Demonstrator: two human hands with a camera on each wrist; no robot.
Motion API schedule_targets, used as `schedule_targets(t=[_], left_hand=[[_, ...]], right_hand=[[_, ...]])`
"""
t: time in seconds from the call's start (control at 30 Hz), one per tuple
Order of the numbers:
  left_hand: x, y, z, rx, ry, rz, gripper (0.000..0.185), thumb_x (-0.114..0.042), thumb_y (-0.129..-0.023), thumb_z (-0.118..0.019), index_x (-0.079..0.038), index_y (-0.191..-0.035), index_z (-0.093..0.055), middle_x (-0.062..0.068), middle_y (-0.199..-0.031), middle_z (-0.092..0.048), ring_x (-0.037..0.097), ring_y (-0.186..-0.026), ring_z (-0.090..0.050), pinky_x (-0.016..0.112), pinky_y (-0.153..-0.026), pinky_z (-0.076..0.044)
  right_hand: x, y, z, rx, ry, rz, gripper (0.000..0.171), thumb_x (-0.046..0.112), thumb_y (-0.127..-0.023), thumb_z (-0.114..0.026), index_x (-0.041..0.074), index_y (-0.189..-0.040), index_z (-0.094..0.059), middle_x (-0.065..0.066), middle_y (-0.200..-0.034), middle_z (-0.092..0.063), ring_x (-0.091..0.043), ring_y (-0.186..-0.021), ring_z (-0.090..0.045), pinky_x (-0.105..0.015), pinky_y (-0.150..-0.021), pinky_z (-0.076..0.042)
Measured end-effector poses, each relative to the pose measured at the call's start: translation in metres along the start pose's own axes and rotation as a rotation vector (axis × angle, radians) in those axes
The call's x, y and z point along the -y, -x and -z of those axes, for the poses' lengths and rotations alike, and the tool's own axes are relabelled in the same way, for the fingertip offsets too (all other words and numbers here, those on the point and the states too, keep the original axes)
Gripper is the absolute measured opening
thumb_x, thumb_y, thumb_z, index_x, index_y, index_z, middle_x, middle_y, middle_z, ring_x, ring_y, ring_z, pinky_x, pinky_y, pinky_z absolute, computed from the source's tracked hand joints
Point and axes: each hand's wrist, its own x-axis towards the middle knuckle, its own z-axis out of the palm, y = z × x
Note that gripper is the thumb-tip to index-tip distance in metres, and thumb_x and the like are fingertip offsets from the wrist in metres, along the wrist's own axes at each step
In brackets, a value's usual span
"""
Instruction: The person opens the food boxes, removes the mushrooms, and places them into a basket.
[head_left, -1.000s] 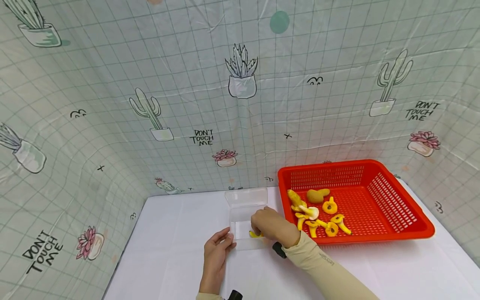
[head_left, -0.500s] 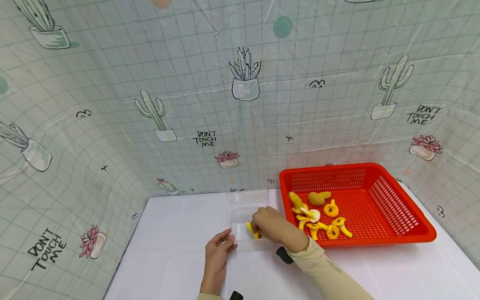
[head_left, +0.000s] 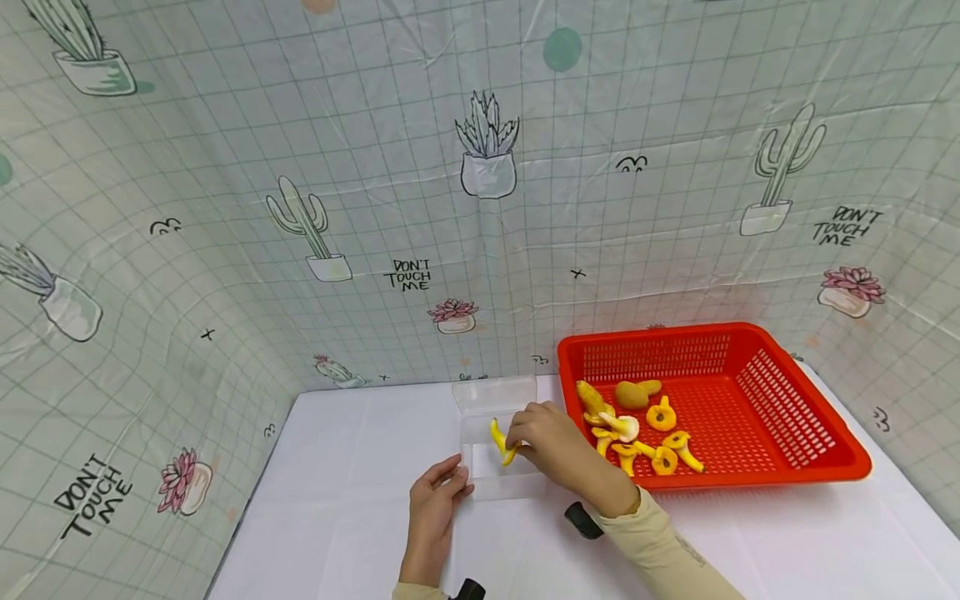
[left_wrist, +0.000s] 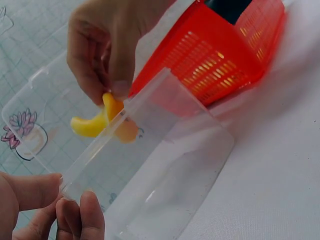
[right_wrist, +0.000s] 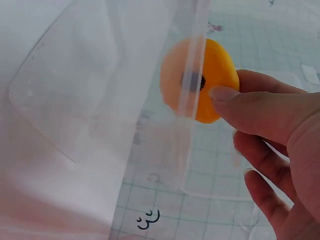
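A clear plastic box (head_left: 504, 490) with its hinged lid (head_left: 495, 393) raised stands at the middle of the table. At its left front corner, my left hand (head_left: 437, 506) pinches the wall between thumb and fingers. My right hand (head_left: 551, 446) holds a yellow mushroom (head_left: 501, 442) by the cap's rim, at the box opening. In the left wrist view, the mushroom's curved stem (left_wrist: 89, 126) points left, and part of the cap shows through the clear wall (left_wrist: 165, 190). The right wrist view shows the round cap (right_wrist: 220, 70) with a dark centre, my thumb (right_wrist: 225, 94) on its edge.
A red perforated basket (head_left: 795, 400) stands right of the box, close beside it. Several yellow mushrooms (head_left: 663, 414) and brownish ones (head_left: 633, 393) lie in its left half. A patterned curtain (head_left: 487, 242) hangs behind the table (head_left: 352, 467).
My right hand has lifted the mushroom up from low in the box, and more of the mushroom shows now. My left hand has stayed at the box corner.
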Motion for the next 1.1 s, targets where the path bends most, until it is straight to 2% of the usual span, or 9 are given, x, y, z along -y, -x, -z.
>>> schedule_targets(t=[0.13, 0.43, 0.73, 1.1], left_hand=[[-0.001, -0.001, -0.001, -0.004, -0.009, 0.004, 0.04, 0.008, -0.098, -0.065, 0.022, -0.135, -0.055, 0.007, -0.106, -0.06, 0.01, -0.089, -0.063, 0.019, -0.077, -0.06], [-0.001, 0.0, -0.001, -0.006, 0.017, -0.014, 0.037, 0.011, -0.098, -0.063, 0.024, -0.132, -0.056, 0.01, -0.102, -0.06, 0.009, -0.085, -0.062, 0.019, -0.075, -0.06], [-0.002, -0.002, -0.001, -0.003, 0.034, -0.009, 0.037, 0.015, -0.097, -0.063, 0.025, -0.132, -0.055, 0.005, -0.101, -0.062, 0.008, -0.085, -0.062, 0.018, -0.075, -0.06], [-0.002, -0.001, -0.001, -0.005, 0.032, -0.003, 0.037, 0.014, -0.097, -0.062, 0.024, -0.133, -0.055, 0.005, -0.1, -0.062, 0.009, -0.086, -0.063, 0.018, -0.075, -0.06]], right_hand=[[-0.001, 0.005, 0.005, -0.06, 0.003, 0.02, 0.019, 0.006, -0.075, -0.094, 0.017, -0.085, -0.082, 0.006, -0.088, -0.074, -0.016, -0.085, -0.063, -0.033, -0.081, -0.054], [-0.004, 0.019, 0.023, -0.141, -0.032, -0.033, 0.02, 0.004, -0.076, -0.093, 0.017, -0.087, -0.083, 0.006, -0.091, -0.074, -0.016, -0.09, -0.063, -0.035, -0.082, -0.053], [-0.014, 0.034, 0.037, -0.276, -0.001, 0.001, 0.031, -0.004, -0.067, -0.096, 0.016, -0.084, -0.08, 0.007, -0.088, -0.071, -0.017, -0.088, -0.061, -0.038, -0.079, -0.055], [-0.026, 0.053, 0.051, -0.31, 0.033, -0.023, 0.034, -0.004, -0.063, -0.098, 0.016, -0.084, -0.08, 0.005, -0.09, -0.073, -0.018, -0.089, -0.063, -0.04, -0.08, -0.053]])
